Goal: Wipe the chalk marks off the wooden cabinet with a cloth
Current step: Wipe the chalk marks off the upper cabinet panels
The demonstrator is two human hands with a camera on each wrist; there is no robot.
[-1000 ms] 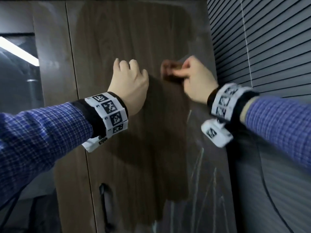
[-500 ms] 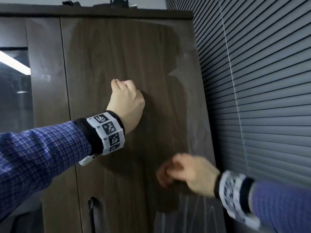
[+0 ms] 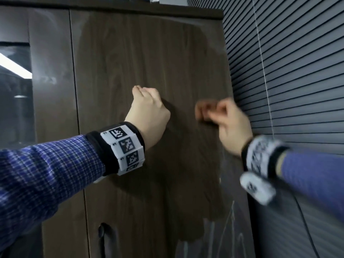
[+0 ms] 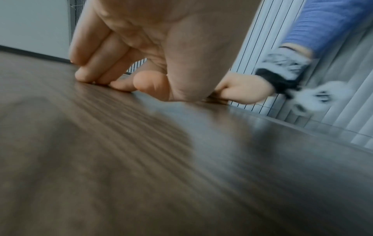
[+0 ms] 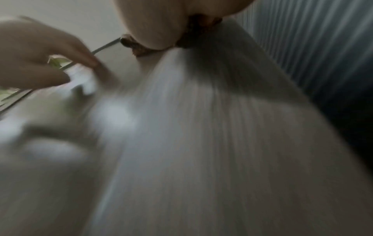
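A dark wooden cabinet door (image 3: 149, 62) fills the head view. My right hand (image 3: 226, 121) grips a small brown cloth (image 3: 203, 110) and presses it against the door near its right edge; both are motion-blurred. The cloth (image 5: 139, 47) also shows under the palm in the right wrist view. My left hand (image 3: 149, 108) rests on the door with straight fingertips (image 4: 86, 76) touching the wood, left of the cloth. White chalk lines (image 3: 232, 226) run down the lower right of the door, below a darker wiped patch (image 3: 186, 174).
Grey slatted blinds (image 3: 288, 71) stand close to the cabinet's right edge, with a thin cord (image 3: 264, 75) hanging down. A glass-fronted panel (image 3: 14, 90) lies at the left. A dark recessed handle (image 3: 104, 237) sits low on the door.
My right hand with the cloth swept down to the lower door half a second ago and has come back up to mid height. The left hand stays on the door.
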